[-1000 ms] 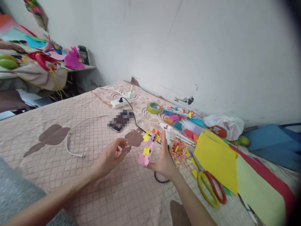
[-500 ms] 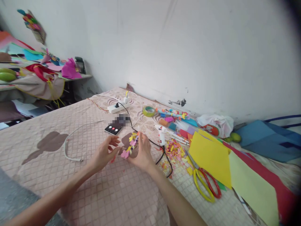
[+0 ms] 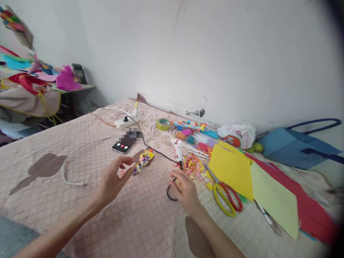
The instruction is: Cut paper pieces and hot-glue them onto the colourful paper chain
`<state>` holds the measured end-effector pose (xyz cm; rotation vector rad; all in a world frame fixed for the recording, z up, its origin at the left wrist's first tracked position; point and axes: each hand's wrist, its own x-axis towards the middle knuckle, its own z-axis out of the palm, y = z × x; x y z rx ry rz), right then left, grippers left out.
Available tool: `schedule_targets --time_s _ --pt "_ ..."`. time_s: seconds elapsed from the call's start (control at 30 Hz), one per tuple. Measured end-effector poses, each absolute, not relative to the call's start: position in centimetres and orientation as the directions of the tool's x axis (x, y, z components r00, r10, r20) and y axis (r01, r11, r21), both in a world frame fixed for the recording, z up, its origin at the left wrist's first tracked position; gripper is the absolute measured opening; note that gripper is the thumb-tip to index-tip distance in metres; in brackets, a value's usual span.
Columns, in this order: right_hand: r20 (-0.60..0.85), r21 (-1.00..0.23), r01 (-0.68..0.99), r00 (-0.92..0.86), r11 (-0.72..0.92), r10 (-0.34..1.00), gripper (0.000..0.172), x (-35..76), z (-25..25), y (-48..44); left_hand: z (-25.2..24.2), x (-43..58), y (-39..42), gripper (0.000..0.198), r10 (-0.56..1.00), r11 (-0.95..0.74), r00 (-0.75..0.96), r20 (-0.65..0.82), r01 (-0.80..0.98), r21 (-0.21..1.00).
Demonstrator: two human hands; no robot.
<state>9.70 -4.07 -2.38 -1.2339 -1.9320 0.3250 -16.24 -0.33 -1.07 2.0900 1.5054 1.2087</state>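
Observation:
A strip of small paper flowers (image 3: 143,159), pink, yellow and purple, lies on the quilted bedcover (image 3: 80,168), just past the fingertips of my left hand (image 3: 113,179). That hand is open, thumb and fingers apart, and I cannot tell whether it touches the strip's near end. My right hand (image 3: 185,191) rests palm down and open on the cover, over a loop of black cord (image 3: 170,193), beside a heap of coloured paper scraps (image 3: 192,165).
A phone (image 3: 122,146), a white glue gun (image 3: 177,148), a power strip (image 3: 126,122) and a tape roll (image 3: 163,124) lie beyond. Yellow and red scissors (image 3: 225,197) and coloured sheets (image 3: 231,168) are at right. A white cable (image 3: 68,168) lies at left.
The flower strip left my right hand and went down and left to the cover by my left hand. My right hand moved right, down to the black cord.

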Motion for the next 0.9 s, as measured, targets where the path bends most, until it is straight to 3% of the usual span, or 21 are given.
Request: schedule_targets --time_s 0.13,0.2,0.33,0.43,0.7,0.8,0.9 --pt "0.479 -0.624 0.724 0.057 0.294 0.876 0.016 14.6 -2.9 -6.1 -0.4 -12.6 -1.1 0.005 0.823 -0.543 0.209 0.528 0.561 0.625" --pt "0.477 -0.636 0.744 0.172 0.203 0.862 0.018 16.9 -3.0 -6.6 -0.3 -10.3 -1.2 0.017 0.798 -0.596 0.281 0.534 0.500 0.628" --pt "0.464 -0.659 0.745 0.294 0.104 0.836 0.026 19.6 -3.1 -7.0 -0.9 -6.1 -1.3 0.021 0.743 -0.655 0.531 0.408 0.449 0.608" --pt "0.431 -0.666 0.737 0.252 0.117 0.866 0.024 19.6 -3.1 -6.6 -1.7 -3.8 -1.0 0.013 0.760 -0.603 0.586 0.281 0.475 0.640" --pt "0.401 -0.610 0.773 0.112 0.174 0.909 0.020 16.3 -3.2 1.5 -3.4 -3.5 -0.2 0.020 0.784 -0.572 0.549 0.290 0.456 0.682" --pt "0.395 -0.563 0.812 0.100 0.155 0.913 0.027 14.9 -3.8 5.5 -3.4 -4.1 -0.2 0.017 0.833 -0.487 0.480 0.277 0.396 0.778" --pt "0.359 -0.525 0.842 0.085 0.125 0.930 0.017 13.7 -4.5 8.3 -3.1 -4.5 0.3 0.015 0.893 -0.293 0.407 0.195 0.195 0.936"
